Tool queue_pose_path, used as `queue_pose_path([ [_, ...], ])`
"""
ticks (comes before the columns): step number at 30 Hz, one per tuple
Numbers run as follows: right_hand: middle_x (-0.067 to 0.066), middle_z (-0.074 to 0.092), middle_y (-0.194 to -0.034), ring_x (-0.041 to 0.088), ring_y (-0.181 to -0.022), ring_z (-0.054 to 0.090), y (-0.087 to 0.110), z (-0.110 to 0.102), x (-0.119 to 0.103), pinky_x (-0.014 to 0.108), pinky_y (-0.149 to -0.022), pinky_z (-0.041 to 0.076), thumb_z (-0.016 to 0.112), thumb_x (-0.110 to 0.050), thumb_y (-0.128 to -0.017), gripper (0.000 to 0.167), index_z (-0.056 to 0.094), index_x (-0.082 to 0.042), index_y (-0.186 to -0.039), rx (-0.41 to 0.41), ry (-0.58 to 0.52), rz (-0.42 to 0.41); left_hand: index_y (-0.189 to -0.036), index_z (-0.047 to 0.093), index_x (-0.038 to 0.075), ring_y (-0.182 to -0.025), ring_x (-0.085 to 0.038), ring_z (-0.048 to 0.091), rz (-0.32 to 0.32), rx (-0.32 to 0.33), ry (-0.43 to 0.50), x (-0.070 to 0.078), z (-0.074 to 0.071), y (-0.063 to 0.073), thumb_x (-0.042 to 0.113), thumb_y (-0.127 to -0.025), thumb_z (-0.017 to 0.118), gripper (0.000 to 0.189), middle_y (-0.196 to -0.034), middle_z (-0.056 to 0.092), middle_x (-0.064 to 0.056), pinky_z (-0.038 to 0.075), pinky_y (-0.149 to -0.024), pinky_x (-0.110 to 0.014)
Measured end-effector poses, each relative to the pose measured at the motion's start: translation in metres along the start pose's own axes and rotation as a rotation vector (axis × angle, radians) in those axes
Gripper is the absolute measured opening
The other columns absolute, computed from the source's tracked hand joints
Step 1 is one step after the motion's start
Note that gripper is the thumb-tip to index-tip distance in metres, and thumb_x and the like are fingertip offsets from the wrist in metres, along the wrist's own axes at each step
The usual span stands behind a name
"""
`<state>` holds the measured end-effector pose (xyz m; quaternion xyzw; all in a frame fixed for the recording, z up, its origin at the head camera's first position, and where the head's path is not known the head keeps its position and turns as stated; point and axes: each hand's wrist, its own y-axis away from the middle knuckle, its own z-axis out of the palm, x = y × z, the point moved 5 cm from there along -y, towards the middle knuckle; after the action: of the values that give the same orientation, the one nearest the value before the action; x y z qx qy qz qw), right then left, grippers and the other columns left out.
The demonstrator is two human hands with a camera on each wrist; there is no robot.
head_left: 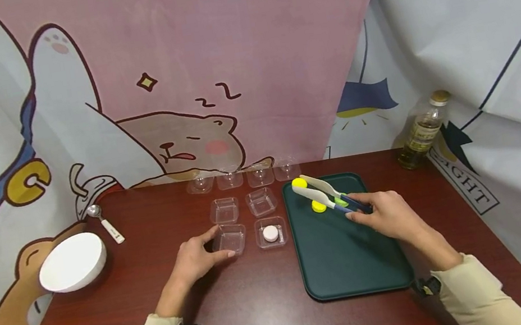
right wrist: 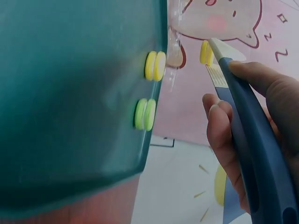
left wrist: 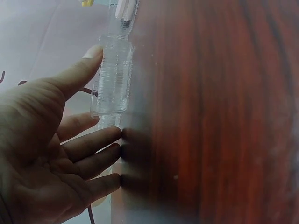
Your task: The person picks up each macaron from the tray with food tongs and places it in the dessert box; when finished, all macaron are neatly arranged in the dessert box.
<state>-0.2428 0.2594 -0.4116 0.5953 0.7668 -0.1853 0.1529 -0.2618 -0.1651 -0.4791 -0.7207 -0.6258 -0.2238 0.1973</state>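
Note:
My left hand (head_left: 195, 259) holds a small clear plastic box (head_left: 230, 239) on the table between thumb and index finger; its other fingers are spread in the left wrist view. My right hand (head_left: 391, 214) grips blue-handled tongs (right wrist: 247, 126) with pale tips. Between those tips, above the far left of the dark green tray (head_left: 348, 262), is a yellow macaron (right wrist: 204, 52). A second yellow macaron (right wrist: 155, 66) and a green macaron (right wrist: 145, 114) rest on the tray. Right of the held box, another clear box (head_left: 280, 241) contains a whitish macaron (head_left: 270, 233).
Two more clear boxes (head_left: 224, 210) stand behind the front pair. Several clear domed lids (head_left: 260, 174) line the table's back edge. At left are a white bowl (head_left: 73, 262) and a measuring spoon (head_left: 111, 230). A glass bottle (head_left: 421, 137) stands at the back right.

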Motion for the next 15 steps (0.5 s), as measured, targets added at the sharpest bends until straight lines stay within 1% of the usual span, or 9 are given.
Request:
queue_pose_path([
  [5, -0.006, 0.046, -0.058, 0.004, -0.045, 0.036, 0.002, 0.003, -0.013, 0.021, -0.042, 0.029, 0.077, -0.030, -0.090, 0.047, 0.069, -0.007, -0.131, 0.013, 0.001, -0.055, -0.146, 0.057, 0.014, -0.120, -0.042, 0.064, -0.008, -0.011, 0.000, -0.001, 0.002, 0.001, 0.055, -0.074, 0.086, 0.088, -0.137, 0.061, -0.028, 0.052, -0.098, -0.055],
  [9, -0.008, 0.047, -0.059, 0.004, -0.047, 0.037, 0.004, 0.007, -0.021, 0.021, -0.044, 0.030, 0.078, -0.031, -0.089, 0.046, 0.070, -0.009, -0.130, 0.011, 0.003, -0.083, -0.146, 0.056, 0.014, -0.121, -0.041, 0.063, -0.009, -0.015, 0.000, 0.000, 0.002, 0.001, 0.055, -0.074, 0.086, 0.088, -0.137, 0.061, -0.027, 0.052, -0.099, -0.055],
  [15, -0.011, 0.048, -0.060, 0.003, -0.048, 0.039, -0.001, 0.015, -0.036, 0.020, -0.045, 0.033, 0.080, -0.032, -0.088, 0.046, 0.071, -0.014, -0.129, -0.009, 0.001, -0.136, -0.146, 0.057, 0.014, -0.121, -0.041, 0.063, -0.017, -0.011, 0.004, 0.001, 0.001, 0.001, 0.055, -0.074, 0.086, 0.087, -0.138, 0.060, -0.028, 0.053, -0.097, -0.055],
])
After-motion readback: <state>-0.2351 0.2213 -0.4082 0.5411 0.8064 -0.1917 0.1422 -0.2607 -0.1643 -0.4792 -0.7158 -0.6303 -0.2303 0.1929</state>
